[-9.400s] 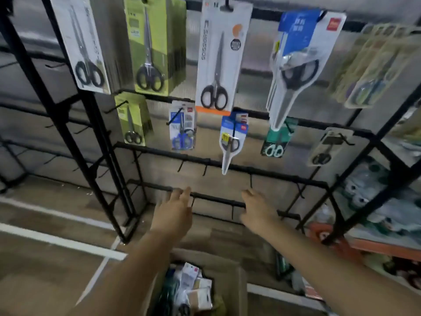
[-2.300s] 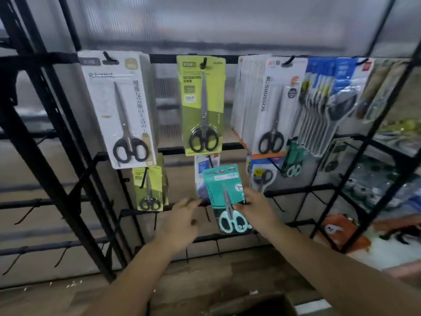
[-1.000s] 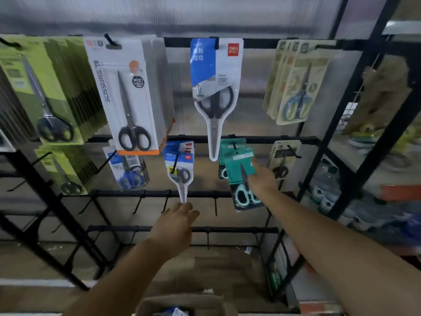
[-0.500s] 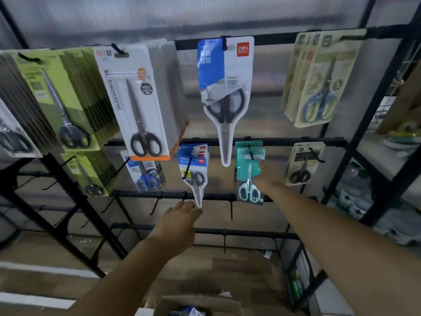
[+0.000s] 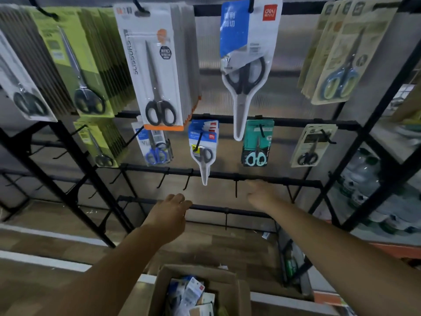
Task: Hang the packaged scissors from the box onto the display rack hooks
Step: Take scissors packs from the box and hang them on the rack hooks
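Note:
A teal pack of scissors (image 5: 257, 143) hangs on a hook of the black display rack (image 5: 296, 122), in the second row. My right hand (image 5: 262, 193) is below it, fingers relaxed, holding nothing, near the third bar. My left hand (image 5: 170, 210) hovers lower left of it with loose fingers, also empty. The cardboard box (image 5: 232, 290) at the bottom holds several packs of scissors (image 5: 193, 293). Other packs hang around: a blue-and-white one (image 5: 248, 65), a white one with black handles (image 5: 157, 69), a small blue-topped one (image 5: 204, 147).
Bare hooks (image 5: 236, 189) stick out from the third bar below the hung packs. Green packs (image 5: 75, 65) fill the left, beige packs (image 5: 337, 55) the upper right. A shelf with bottles (image 5: 364, 179) stands to the right. Wooden floor lies under the rack.
My right hand has let go of the teal pack, which now hangs on its hook, and has dropped below it. The view has tilted down, showing more of the box.

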